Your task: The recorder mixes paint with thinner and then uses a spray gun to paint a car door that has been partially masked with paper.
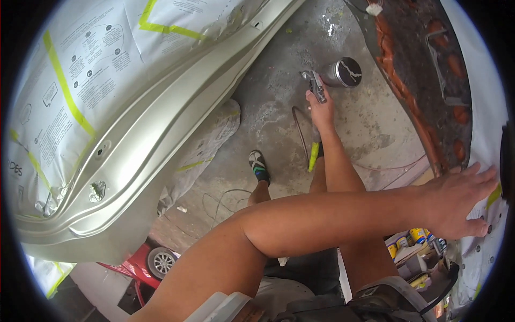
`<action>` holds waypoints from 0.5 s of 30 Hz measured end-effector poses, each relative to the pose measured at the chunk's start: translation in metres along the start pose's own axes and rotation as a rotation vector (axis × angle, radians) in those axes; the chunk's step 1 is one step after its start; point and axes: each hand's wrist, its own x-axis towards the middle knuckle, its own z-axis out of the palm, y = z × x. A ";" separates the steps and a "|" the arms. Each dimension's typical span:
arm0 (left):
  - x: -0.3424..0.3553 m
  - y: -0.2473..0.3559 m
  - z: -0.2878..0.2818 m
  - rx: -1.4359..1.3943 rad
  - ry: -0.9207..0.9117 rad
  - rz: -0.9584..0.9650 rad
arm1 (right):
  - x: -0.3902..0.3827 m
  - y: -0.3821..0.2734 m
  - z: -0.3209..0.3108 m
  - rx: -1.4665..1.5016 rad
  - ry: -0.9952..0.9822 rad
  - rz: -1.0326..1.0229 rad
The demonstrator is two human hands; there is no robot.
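Spray gun [316,86] in one hand, masked panel under the other

The right hand [321,110] grips the spray gun, its metal cup [343,72] just beyond the knuckles above the concrete floor [279,107]. The left hand [461,201], fingers spread, presses flat on a paper-masked panel [485,236].

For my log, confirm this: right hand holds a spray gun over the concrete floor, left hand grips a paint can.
Wrong on the left hand: the head view shows it flat, fingers spread, on the paper-masked panel. The right hand does hold the spray gun over the concrete floor.
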 end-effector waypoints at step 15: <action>-0.011 0.008 0.013 0.081 0.033 -0.039 | -0.158 -0.038 0.017 0.219 -0.701 0.352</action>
